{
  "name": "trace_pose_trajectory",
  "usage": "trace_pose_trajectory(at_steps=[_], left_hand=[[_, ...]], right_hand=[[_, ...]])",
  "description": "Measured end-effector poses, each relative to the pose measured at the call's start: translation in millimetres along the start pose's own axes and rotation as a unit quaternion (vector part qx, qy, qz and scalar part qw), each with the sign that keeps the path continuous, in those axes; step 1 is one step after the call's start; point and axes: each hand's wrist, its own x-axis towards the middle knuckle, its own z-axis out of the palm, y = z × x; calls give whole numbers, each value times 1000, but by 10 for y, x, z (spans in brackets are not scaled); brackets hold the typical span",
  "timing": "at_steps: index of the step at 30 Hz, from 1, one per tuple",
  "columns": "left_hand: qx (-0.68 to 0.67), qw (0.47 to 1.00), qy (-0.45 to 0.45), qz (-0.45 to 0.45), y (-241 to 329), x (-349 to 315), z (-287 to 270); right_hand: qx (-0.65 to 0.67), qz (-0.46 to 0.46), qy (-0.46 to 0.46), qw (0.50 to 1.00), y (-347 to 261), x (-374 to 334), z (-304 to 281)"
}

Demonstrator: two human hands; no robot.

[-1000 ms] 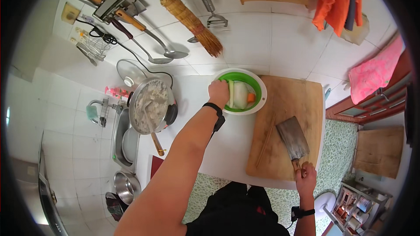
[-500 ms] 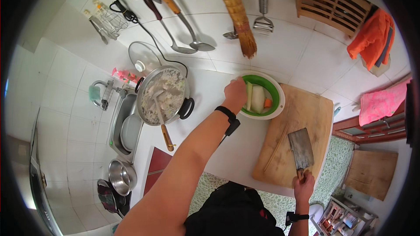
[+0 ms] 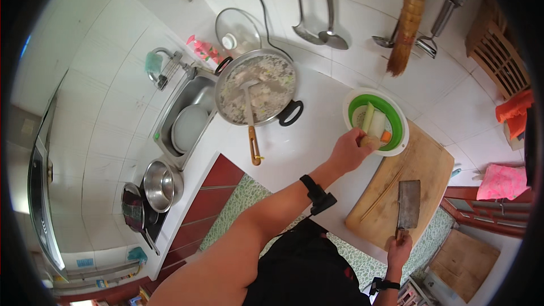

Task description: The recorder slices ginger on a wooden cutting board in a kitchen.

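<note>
My left hand (image 3: 347, 153) pinches a small tan piece that looks like ginger (image 3: 370, 143) at the near rim of a green-and-white colander (image 3: 403, 137). Inside the colander lie a pale green stalk (image 3: 368, 115), a thick white chunk of vegetable (image 3: 379, 120) and an orange piece like carrot (image 3: 386, 136). Farther right, my right hand (image 3: 399, 248) is closed round the wooden handle of a cleaver (image 3: 409, 204). Its broad dark blade lies flat over the wooden cutting board (image 3: 436, 161); whether it touches the wood I cannot tell.
A wide pan (image 3: 226, 114) of whitish, soupy food with a spatula (image 3: 249, 107) in it stands at the left, by the sink (image 3: 164, 136). A steel bowl (image 3: 161, 184) sits nearer. Utensils and a brush (image 3: 407, 28) hang along the back wall.
My left hand has come out of the colander to its near rim, now with the tan piece in its fingers. The view has shifted; my right hand still grips the cleaver.
</note>
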Motion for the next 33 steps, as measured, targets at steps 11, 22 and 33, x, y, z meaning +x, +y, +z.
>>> trace_pose_trajectory(at_steps=[11, 22, 33], left_hand=[[-390, 882, -177, -199, -277, -947, -298], [-287, 886, 25, -365, -1087, -2365, -1219], [-341, 794, 406, -297, -2230, -4009, -2606]], right_hand=[[-66, -79, 74, 992, -63, -1, -112], [237, -231, -155, 931, -2140, 277, -28], [191, -326, -368, 850, -3939, -215, 575]])
